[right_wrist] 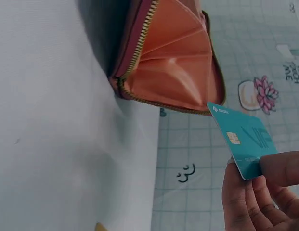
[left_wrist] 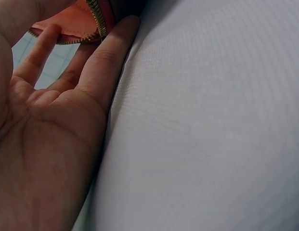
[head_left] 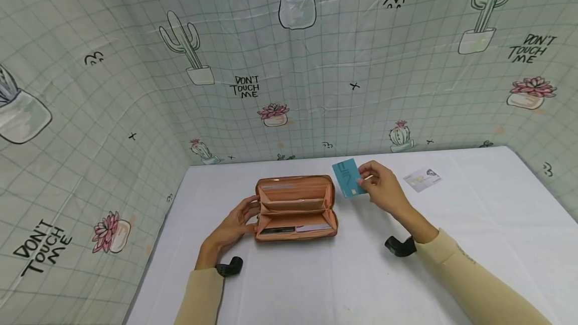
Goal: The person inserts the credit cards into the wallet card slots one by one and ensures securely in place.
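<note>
An unzipped orange wallet (head_left: 297, 205) lies on the table with its folds spread apart, and a dark card and pale items show in its front slot. My left hand (head_left: 233, 223) holds the wallet's left side, with thumb and fingers along the edge. The left wrist view shows those fingers at the zipper (left_wrist: 95, 19). Between thumb and fingers my right hand (head_left: 381, 187) pinches a teal bank card (head_left: 347, 177), raised just right of the wallet. Its chip and large lettering are visible in the right wrist view, where the card (right_wrist: 243, 137) tilts near the wallet's open end.
A pale card (head_left: 422, 179) lies flat on the white table (head_left: 316, 285), right of my right hand. Behind and to the sides hangs a checked cloth (head_left: 316, 64) with cactus prints. Each wrist carries a black device (head_left: 401, 246).
</note>
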`<state>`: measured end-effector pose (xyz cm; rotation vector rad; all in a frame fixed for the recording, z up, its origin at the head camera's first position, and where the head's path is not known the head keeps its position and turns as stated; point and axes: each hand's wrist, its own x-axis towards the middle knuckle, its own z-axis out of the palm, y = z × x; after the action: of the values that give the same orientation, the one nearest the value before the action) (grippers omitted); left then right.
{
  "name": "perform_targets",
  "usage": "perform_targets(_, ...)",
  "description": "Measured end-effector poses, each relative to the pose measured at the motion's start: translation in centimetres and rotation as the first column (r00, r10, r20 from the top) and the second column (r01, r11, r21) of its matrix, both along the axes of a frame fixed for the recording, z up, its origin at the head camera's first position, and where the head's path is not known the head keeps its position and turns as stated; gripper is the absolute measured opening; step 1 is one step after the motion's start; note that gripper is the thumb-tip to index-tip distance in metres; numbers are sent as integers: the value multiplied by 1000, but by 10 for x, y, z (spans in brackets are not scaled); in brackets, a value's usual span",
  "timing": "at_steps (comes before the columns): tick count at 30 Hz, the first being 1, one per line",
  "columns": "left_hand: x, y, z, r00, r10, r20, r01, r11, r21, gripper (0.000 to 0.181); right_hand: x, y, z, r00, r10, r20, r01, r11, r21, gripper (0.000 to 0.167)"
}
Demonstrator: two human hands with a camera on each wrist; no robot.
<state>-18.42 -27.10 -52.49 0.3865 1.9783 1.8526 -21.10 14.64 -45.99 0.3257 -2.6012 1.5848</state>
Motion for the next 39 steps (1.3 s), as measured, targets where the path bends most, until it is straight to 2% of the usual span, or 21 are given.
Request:
perform_targets(5, 0, 1, 2, 1000, 0, 2, 0, 1000, -1, 89, -3, -7, 7, 997, 22, -76, -23, 1000, -11, 19)
perform_targets(13, 0, 0, 0, 1000, 10, 19, -10, 1000, 6, 91, -14, -29, 13, 975, 81, -206, -78, 997, 20, 22)
perform_targets(20, 0, 0, 0, 1000, 21, 22, -21, 1000, 7, 91, -25, -48, 13, 939, 157, -306, -132, 986, 101, 20)
perform_targets(31, 0, 0, 3, 1000, 11, 24, -11, 1000, -2, 90, -30, -57, 6, 897, 228, -380, -135, 957, 255, 20)
perform_targets(39, 0, 0, 2, 1000, 8, 13, -8, 1000, 0, 89, -32, -60, 1, 882, 258, -395, -129, 937, 324, 21)
